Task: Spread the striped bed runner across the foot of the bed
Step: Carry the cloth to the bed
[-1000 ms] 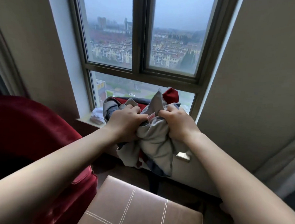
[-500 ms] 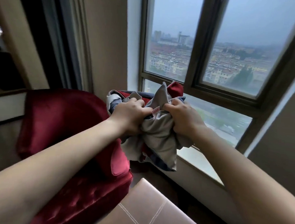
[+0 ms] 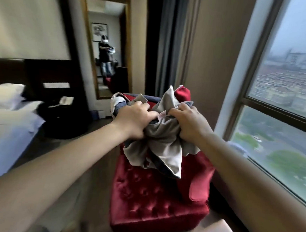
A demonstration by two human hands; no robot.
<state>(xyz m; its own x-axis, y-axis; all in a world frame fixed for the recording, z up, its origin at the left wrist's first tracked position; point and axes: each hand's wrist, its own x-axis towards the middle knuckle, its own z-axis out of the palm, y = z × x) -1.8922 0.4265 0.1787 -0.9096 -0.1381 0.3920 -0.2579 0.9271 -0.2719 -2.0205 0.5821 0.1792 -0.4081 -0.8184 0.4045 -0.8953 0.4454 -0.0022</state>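
The bed runner (image 3: 158, 142) was scrunched up in a ball. It was held up in the middle of the view, over the red chair (image 3: 154, 194). You could see grey, blue and red cloth in it. The left hand (image 3: 134, 120) gripped the left side of the ball with curled fingers. The right hand (image 3: 188, 122) gripped the right side the same way. The two hands were close together, and a grey corner of cloth hung down below them.

The bed (image 3: 5, 135), with its white sheet, was on the left, well apart from the runner. A white pillow (image 3: 6, 93) lay at its far end. A tall mirror (image 3: 106, 49) stood on the far wall. A dark curtain (image 3: 171, 46) hung just right of it. A big window (image 3: 280, 104) was on the right.
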